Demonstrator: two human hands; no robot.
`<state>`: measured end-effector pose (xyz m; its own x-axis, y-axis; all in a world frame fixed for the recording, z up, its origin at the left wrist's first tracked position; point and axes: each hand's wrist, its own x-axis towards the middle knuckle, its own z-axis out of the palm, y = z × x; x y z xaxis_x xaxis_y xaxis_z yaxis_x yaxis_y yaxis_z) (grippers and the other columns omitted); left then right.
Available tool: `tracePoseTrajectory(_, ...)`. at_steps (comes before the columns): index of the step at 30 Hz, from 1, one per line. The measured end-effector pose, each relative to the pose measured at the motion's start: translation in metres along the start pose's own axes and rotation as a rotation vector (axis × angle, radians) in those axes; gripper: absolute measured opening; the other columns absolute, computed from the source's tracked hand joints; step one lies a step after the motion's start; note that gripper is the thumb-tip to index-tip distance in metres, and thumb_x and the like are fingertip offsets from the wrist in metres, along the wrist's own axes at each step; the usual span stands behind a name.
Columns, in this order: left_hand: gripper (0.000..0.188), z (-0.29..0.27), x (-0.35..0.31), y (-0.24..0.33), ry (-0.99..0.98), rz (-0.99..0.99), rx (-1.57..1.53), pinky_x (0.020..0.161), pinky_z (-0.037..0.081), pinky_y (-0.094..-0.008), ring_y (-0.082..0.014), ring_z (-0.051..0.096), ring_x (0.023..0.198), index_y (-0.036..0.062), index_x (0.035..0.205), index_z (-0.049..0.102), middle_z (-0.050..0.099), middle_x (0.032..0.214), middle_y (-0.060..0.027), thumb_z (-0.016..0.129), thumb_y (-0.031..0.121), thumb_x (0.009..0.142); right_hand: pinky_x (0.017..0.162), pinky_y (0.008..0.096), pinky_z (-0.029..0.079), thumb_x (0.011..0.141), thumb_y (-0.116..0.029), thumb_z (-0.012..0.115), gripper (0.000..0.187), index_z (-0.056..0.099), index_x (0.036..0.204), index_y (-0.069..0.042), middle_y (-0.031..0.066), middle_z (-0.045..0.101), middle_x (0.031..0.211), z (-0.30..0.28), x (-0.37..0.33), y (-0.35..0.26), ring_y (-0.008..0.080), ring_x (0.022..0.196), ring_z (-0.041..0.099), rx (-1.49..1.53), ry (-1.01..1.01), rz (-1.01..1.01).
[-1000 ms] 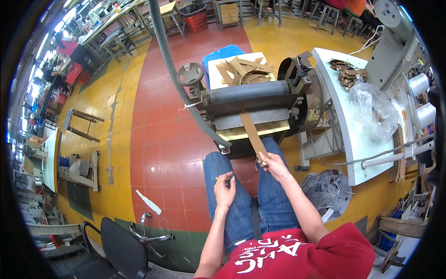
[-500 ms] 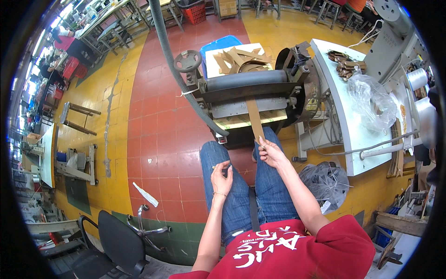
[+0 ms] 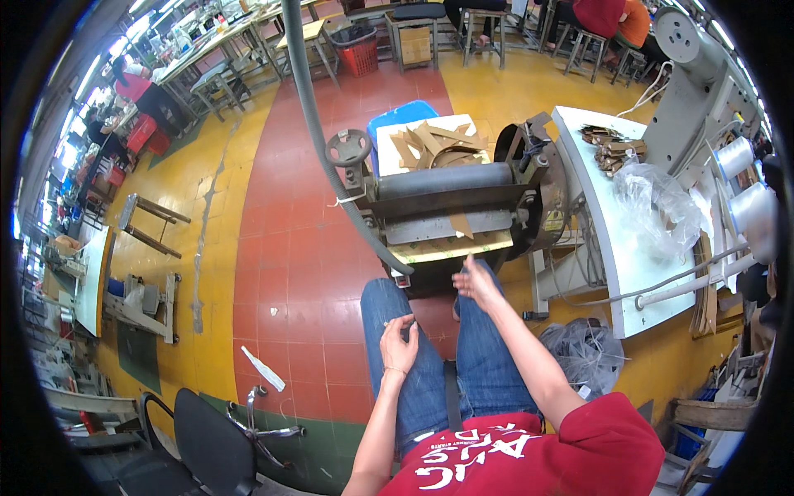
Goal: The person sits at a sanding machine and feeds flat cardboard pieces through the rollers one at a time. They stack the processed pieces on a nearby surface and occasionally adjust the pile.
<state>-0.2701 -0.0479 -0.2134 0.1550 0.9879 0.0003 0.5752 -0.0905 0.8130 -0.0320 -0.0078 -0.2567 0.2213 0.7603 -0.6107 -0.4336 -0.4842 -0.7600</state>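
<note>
In front of my knees stands a roller machine (image 3: 447,181) with a long dark roller and a metal feed plate (image 3: 413,229). The pointed tail of a brown strip (image 3: 461,224) sticks out from under the machine's crossbar, over the plate. My right hand (image 3: 476,283) is just short of the machine's front edge, empty, fingers apart, not touching the strip. Over my left thigh rests my left hand (image 3: 399,347), its fingers curled in toward the thumb; whatever may be between them is too small to make out. Behind the roller, several brown strips (image 3: 434,145) are piled on a white board (image 3: 392,165).
A grey hose (image 3: 318,136) hangs down at the machine's left, beside a handwheel (image 3: 348,148). To the right, a white table (image 3: 608,277) bears clear plastic (image 3: 657,211) and dark brown pieces (image 3: 612,145). A black chair (image 3: 217,442) stands at lower left.
The brown strip has run forward into the machine, leaving only its short tail in front. My right hand has let go of it and opened. The left hand stays over my thigh.
</note>
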Motion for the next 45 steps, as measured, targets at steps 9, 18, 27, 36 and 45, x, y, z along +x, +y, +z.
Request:
tracePoseTrajectory(9,0.020,-0.011,-0.008,-0.003,0.010,0.065,0.265,0.083,0.046,-0.0383,-0.0274,0.061,0.090,0.0094,0.097,0.066,0.066,0.092,-0.0088,0.063,0.020,0.081,0.074,0.0330,0.052,0.087,-0.030,0.065,0.039,0.062,0.106,0.003,0.0156,0.061,0.097,0.005,-0.064,0.041,0.0239,0.083,0.067,-0.805,0.053,-0.642)
tracePoseTrajectory(18,0.030,0.011,-0.058,0.021,-0.117,0.172,-0.100,0.083,0.049,-0.0346,-0.0268,0.060,0.097,-0.0018,0.107,0.058,0.057,0.106,-0.0152,0.063,0.003,0.078,0.102,0.0349,0.037,0.097,-0.051,0.034,0.060,0.039,0.135,-0.004,0.0110,0.053,0.121,0.057,-0.116,0.057,0.0206,0.117,0.048,-0.670,-0.446,-0.330)
tracePoseTrajectory(27,0.007,-0.045,-0.020,-0.014,-0.175,-0.175,-0.800,0.068,0.044,-0.0245,-0.0118,0.055,0.072,-0.0027,0.080,0.059,0.058,0.076,-0.0062,0.057,0.004,0.082,0.105,0.0355,0.035,0.098,-0.037,0.042,0.051,0.039,0.136,-0.004,0.0107,0.048,0.131,0.098,-0.087,0.051,0.0196,0.123,0.046,0.174,-0.845,0.309)
tracePoseTrajectory(36,0.048,-0.147,0.000,-0.050,-0.270,-0.256,0.052,0.100,0.036,-0.0450,-0.0385,0.046,0.119,0.0012,0.120,0.055,0.046,0.131,-0.0244,0.067,0.026,0.081,0.090,0.0333,0.047,0.096,-0.034,0.052,0.047,0.046,0.132,-0.004,0.0107,0.057,0.118,0.258,-0.031,0.041,0.0189,0.103,0.058,-0.561,-0.750,0.343)
tracePoseTrajectory(45,0.052,-0.360,-0.050,-0.094,-0.096,-0.875,-0.026,0.097,0.042,-0.0419,-0.0364,0.053,0.114,-0.0011,0.124,0.052,0.057,0.119,-0.0229,0.062,0.031,0.084,0.085,0.0425,0.049,0.083,-0.042,0.058,0.037,0.067,0.104,-0.012,0.0157,0.067,0.098,0.400,-0.029,0.050,0.0306,0.095,0.064,-1.432,-0.775,0.182)
